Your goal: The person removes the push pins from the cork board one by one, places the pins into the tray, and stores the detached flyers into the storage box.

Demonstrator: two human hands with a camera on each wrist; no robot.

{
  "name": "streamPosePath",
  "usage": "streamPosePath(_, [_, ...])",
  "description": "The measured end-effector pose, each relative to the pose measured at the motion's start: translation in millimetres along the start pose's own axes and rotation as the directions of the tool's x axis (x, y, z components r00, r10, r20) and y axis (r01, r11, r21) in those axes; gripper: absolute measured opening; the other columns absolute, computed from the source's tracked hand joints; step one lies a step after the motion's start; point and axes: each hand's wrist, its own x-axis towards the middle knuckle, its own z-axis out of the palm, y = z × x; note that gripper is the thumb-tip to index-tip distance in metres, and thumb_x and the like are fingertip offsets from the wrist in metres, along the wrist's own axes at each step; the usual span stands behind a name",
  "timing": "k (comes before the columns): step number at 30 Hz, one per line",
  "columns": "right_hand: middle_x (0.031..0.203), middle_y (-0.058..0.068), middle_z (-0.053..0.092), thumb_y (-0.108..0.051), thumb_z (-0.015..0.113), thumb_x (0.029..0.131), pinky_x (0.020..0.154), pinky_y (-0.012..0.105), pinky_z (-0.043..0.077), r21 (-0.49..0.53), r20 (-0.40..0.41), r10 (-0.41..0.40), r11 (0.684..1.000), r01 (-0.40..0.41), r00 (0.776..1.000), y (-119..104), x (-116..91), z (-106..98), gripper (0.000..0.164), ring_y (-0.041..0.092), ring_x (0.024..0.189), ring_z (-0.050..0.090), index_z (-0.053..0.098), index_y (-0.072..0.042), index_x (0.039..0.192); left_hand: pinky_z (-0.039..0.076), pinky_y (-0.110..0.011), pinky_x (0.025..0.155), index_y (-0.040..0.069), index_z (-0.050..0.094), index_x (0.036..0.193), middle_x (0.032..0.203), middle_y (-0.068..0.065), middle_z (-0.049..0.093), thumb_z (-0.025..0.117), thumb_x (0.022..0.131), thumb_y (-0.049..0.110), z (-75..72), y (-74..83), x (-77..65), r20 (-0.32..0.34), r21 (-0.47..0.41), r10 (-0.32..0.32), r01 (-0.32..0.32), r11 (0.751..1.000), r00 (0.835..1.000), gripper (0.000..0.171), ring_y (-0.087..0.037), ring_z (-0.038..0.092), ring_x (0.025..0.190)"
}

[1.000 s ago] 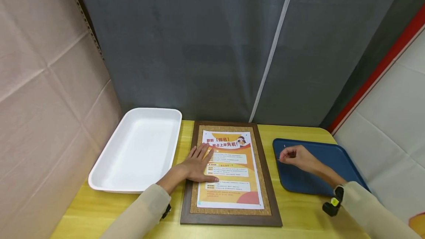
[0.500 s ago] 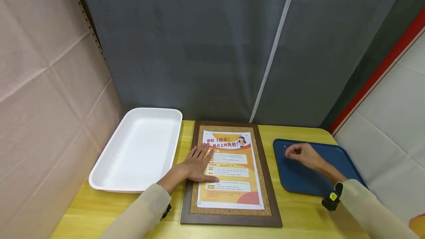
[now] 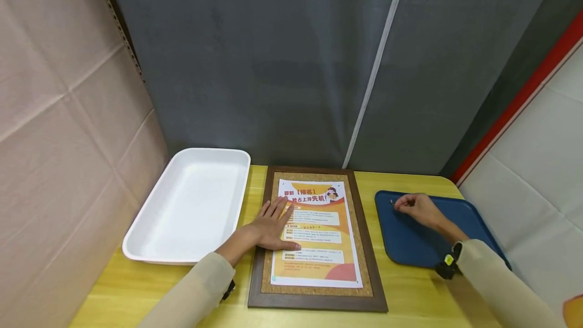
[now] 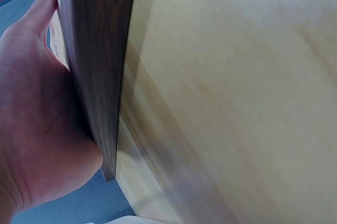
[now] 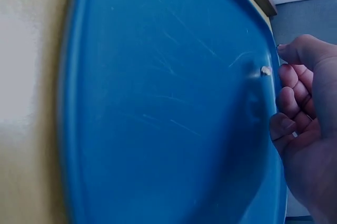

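My left hand [image 3: 272, 227] lies spread and flat on the orange and white printed poster [image 3: 319, 262], which rests on a brown-framed cork board [image 3: 366, 290]. In the left wrist view the heel of the left hand [image 4: 42, 113] lies against the dark frame edge [image 4: 97, 66]. Over the far left part of the blue tray [image 3: 419, 247] is my right hand [image 3: 419, 211], thumb and fingers bent. In the right wrist view a tiny pale, shiny object [image 5: 265, 70] is near the fingertips of the right hand [image 5: 321, 113]. I cannot tell whether the right fingertips hold something.
A white rectangular tray [image 3: 200, 191] stands left of the board on the yellow wood-grain table [image 3: 319, 319]. A grey curtain [image 3: 273, 65] closes off the back. Pale panels [image 3: 542, 161] rise on both sides, close beyond the trays.
My right hand has shifted a little to the right and back over the blue tray, uncovering the tiny object near its left edge. The left hand has stayed in place.
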Motion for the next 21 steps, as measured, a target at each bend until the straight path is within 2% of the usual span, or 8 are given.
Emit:
streamPosePath(3, [0.100, 0.011, 0.076, -0.006, 0.069, 0.102, 0.073, 0.022, 0.055, -0.008, -0.007, 0.003, 1.000, -0.004, 1.000, 3, 2, 2, 0.011, 0.007, 0.083, 0.065, 0.077, 0.001, 0.101, -0.003, -0.057, 0.131, 0.010, 0.004, 0.172, 0.178, -0.016, -0.006, 0.051, 0.090, 0.086, -9.0, 7.0, -5.5, 0.010, 0.011, -0.006, 0.006, 1.000, 1.000, 0.121, -0.035, -0.009, 0.164])
streamPosePath(8, [0.098, 0.010, 0.076, -0.008, 0.071, 0.102, 0.072, 0.022, 0.055, -0.020, -0.010, 0.005, 1.000, -0.005, 1.000, 5, 6, 6, 0.011, 0.005, 0.081, 0.065, 0.078, 0.000, 0.099, 0.000, -0.056, 0.131, 0.010, 0.006, 0.172, 0.178, -0.016, -0.004, 0.050, 0.091, 0.086, -13.2, 11.3, -9.4, 0.011, 0.031, -0.012, 0.012, 0.999, 1.000, 0.119, -0.035, -0.006, 0.165])
streamPosePath(21, [0.092, 0.008, 0.075, -0.007, 0.072, 0.100, 0.069, 0.023, 0.053, -0.067, -0.025, 0.025, 0.997, -0.026, 0.999, 3, 14, 13, 0.010, 0.013, 0.079, 0.065, 0.077, 0.001, 0.099, -0.008, -0.056, 0.130, 0.015, -0.001, 0.172, 0.178, -0.011, -0.014, 0.051, 0.088, 0.089, 5.5, -4.1, 3.9, -0.003, -0.005, -0.006, 0.006, 1.000, 1.000, 0.123, -0.029, -0.018, 0.163])
